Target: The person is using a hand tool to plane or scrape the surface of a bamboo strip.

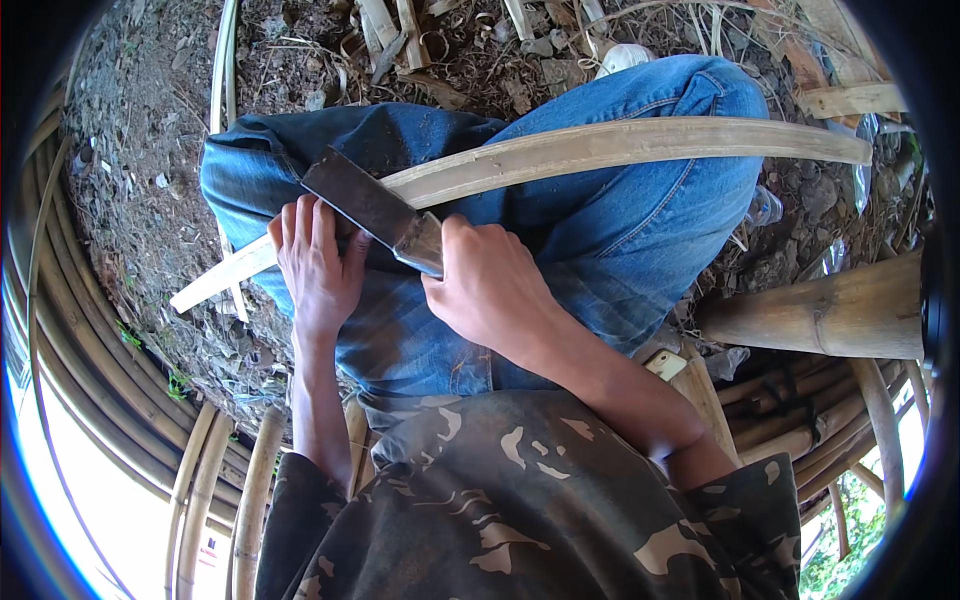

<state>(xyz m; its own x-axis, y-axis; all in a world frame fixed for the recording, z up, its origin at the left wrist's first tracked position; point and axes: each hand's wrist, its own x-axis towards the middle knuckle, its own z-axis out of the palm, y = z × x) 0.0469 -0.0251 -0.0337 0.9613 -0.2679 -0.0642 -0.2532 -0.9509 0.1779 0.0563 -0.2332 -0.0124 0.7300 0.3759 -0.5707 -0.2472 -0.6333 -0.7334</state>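
Note:
A long, pale split-bamboo strip (620, 143) lies slantwise across my lap, over the blue jeans. My left hand (322, 262) is closed round the strip near its left end, which sticks out past my knee. My right hand (492, 285) grips the wooden handle of a broad, dark-bladed cleaver (360, 192). The blade crosses over the strip just right of my left fingers, its squared tip pointing up and left. Whether the edge bites into the bamboo cannot be made out.
Wood offcuts (395, 35) and shavings litter the stony ground ahead. A thick bamboo pole (820, 308) lies at the right, near a pale phone-like object (665, 364). Stacked bamboo poles (90, 330) curve along the left. Clear plastic scraps (832, 260) lie at the far right.

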